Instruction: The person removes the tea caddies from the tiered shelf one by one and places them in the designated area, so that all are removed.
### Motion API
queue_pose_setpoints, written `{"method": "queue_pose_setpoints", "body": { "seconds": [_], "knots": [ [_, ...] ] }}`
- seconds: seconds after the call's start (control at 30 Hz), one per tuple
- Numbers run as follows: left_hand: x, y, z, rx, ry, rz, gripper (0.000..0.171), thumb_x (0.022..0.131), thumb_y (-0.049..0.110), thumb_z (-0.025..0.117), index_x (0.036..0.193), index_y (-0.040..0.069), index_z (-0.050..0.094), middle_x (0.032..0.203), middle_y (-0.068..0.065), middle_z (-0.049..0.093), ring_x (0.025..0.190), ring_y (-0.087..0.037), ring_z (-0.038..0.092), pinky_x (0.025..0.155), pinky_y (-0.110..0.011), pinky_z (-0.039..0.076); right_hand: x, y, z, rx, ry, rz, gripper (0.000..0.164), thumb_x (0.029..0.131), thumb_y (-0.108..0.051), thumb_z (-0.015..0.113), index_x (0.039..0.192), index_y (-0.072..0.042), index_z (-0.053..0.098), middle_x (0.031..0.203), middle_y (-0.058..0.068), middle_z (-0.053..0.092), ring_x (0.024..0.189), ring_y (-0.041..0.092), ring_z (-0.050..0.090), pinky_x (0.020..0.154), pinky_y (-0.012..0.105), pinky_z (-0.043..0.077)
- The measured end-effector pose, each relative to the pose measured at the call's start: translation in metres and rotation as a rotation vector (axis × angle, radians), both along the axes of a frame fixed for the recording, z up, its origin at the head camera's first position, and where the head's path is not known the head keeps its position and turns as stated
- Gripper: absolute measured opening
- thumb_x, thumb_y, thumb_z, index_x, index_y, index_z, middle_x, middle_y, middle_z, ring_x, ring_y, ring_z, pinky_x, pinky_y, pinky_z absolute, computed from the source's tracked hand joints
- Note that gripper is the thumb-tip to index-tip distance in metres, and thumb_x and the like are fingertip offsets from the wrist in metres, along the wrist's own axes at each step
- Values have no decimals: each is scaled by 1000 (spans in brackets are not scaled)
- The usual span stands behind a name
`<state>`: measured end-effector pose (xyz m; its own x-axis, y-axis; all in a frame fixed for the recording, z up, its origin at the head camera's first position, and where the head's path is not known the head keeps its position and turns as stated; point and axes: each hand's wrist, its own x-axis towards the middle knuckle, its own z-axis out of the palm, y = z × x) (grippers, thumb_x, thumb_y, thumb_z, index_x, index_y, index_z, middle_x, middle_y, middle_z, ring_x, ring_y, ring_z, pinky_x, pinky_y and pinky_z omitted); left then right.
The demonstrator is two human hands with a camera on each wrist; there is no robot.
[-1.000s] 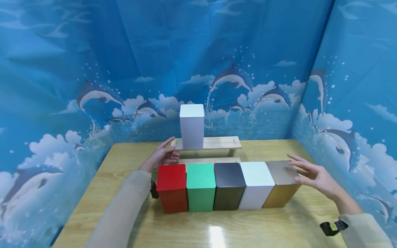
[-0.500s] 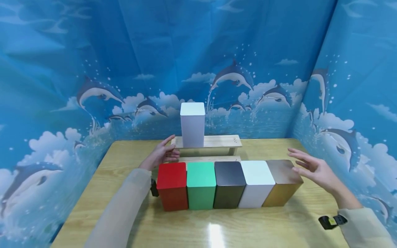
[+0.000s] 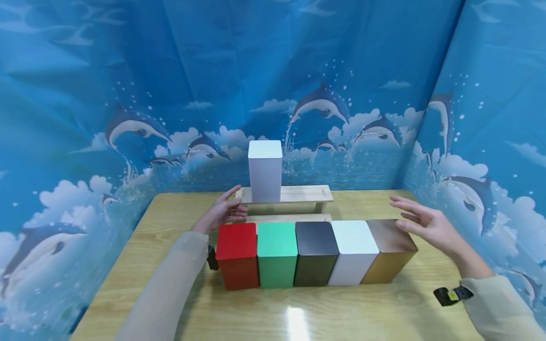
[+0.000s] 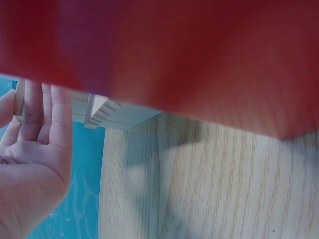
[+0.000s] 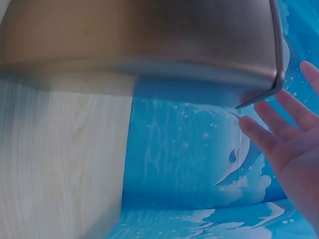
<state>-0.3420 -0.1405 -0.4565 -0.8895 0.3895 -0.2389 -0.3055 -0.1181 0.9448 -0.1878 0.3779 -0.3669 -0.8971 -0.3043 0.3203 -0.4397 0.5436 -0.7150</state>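
My left hand is at the left end of a pale wooden two-step rack, fingers extended beside the upper plank's end. In the left wrist view its fingers look fairly straight. A tall white box stands upright on the upper step. Before the rack runs a row of upright boxes: red, green, black, white and gold. Over the gold box's right side hovers my right hand, fingers spread and holding nothing; the right wrist view shows fingertips near its corner.
A light wooden table bears everything. Blue dolphin-print curtains close off its back and both sides. My left forearm lies along the red box's left side.
My right hand has risen a little and shifted away from me, off the gold box's right edge. The left hand, rack and boxes stay where they were.
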Motion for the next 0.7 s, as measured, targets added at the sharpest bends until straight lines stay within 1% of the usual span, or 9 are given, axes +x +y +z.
{"method": "queue_pose_setpoints", "body": {
  "seconds": [0.17, 0.23, 0.37, 0.5, 0.6, 0.7],
  "knots": [
    [5, 0, 8, 10, -13, -10, 54, 100, 18, 44, 148, 30, 22, 89, -13, 67, 80, -25, 68, 87, -48, 48, -3, -7, 7, 27, -14, -8, 43, 90, -7, 61, 132, -11, 52, 141, 7, 43, 118, -5, 45, 90, 11, 41],
    [7, 0, 11, 7, -12, -19, 54, 100, 18, 43, 148, 30, 21, 89, -14, 68, 81, -25, 67, 89, -49, 46, -4, -10, 9, 31, -18, -6, 44, 90, -7, 61, 133, -10, 52, 141, 9, 43, 117, -5, 45, 89, 11, 41],
    [9, 1, 15, -2, -12, -25, 54, 101, 17, 42, 149, 29, 20, 89, -13, 68, 82, -25, 68, 90, -49, 45, -6, -15, 14, 43, -30, -3, 45, 90, -9, 61, 134, -12, 50, 142, 9, 42, 116, -5, 45, 88, 10, 41],
    [7, 1, 13, 1, -14, -18, 54, 100, 17, 42, 149, 29, 21, 88, -13, 68, 81, -25, 68, 88, -48, 47, -11, -20, 19, 45, -31, 17, 46, 91, -9, 60, 136, -13, 49, 142, 7, 42, 118, -4, 45, 90, 11, 41],
    [4, 1, 9, 4, -15, -6, 54, 100, 18, 44, 148, 30, 23, 88, -13, 68, 79, -25, 68, 86, -47, 49, -14, -25, 23, 56, -26, 45, 47, 91, -9, 60, 137, -13, 48, 143, 4, 41, 119, -4, 43, 92, 13, 41],
    [2, 1, 4, 0, -11, 4, 54, 99, 21, 46, 147, 31, 24, 88, -12, 68, 79, -24, 68, 84, -45, 51, -17, -31, 27, 57, -28, 68, 47, 91, -9, 59, 137, -13, 47, 143, 5, 41, 120, -4, 42, 93, 16, 41]
  ]
}}
